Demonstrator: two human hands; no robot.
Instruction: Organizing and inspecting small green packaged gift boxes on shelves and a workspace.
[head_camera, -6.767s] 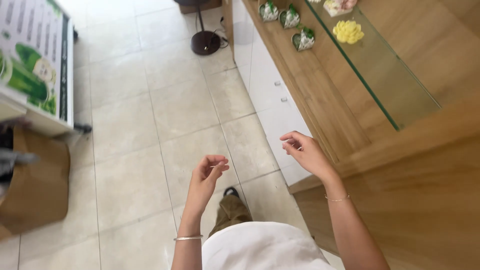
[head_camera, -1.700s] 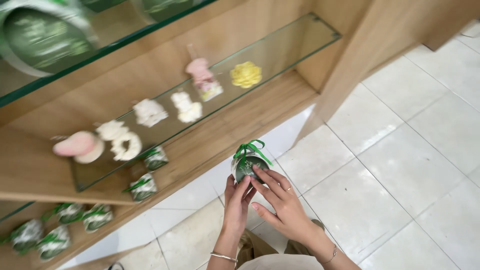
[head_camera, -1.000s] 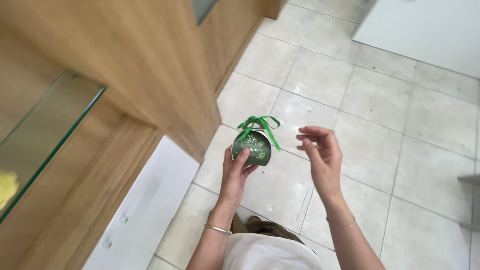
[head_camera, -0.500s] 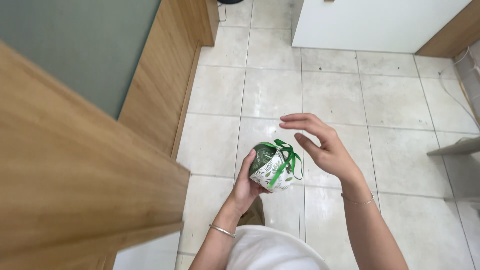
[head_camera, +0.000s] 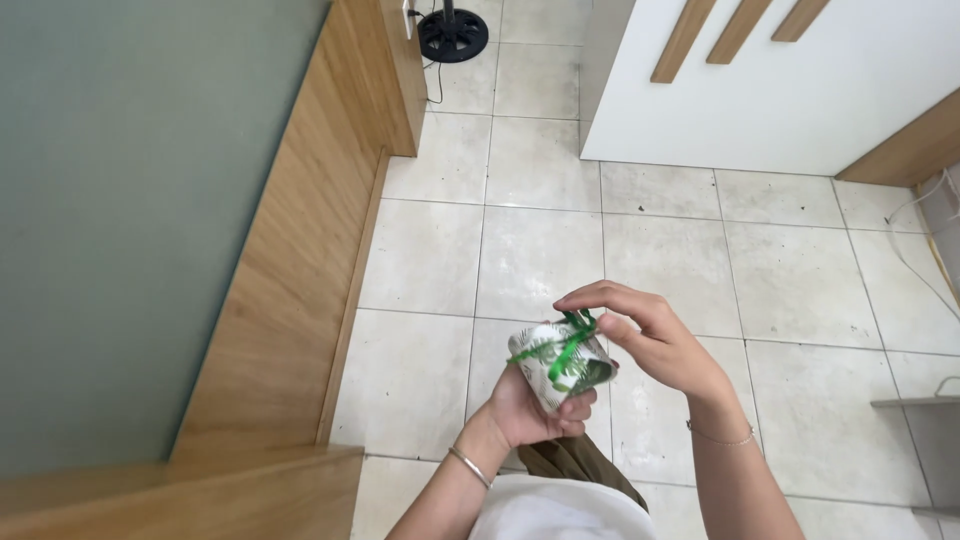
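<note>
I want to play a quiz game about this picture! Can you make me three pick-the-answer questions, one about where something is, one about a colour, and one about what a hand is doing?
1. Where is the fan stand?
A. top of the picture, on the floor
B. beside the feet
C. on a shelf

2. What colour is the ribbon?
A. red
B. green
C. blue

3. What is the right hand doing?
A. hanging loose
B. pinching the ribbon
C. touching the floor

Answers:
1 A, it stands on the far tiles.
2 B, bright green loops.
3 B, fingertips meet on the bow while the left hand holds the little parcel.
</note>
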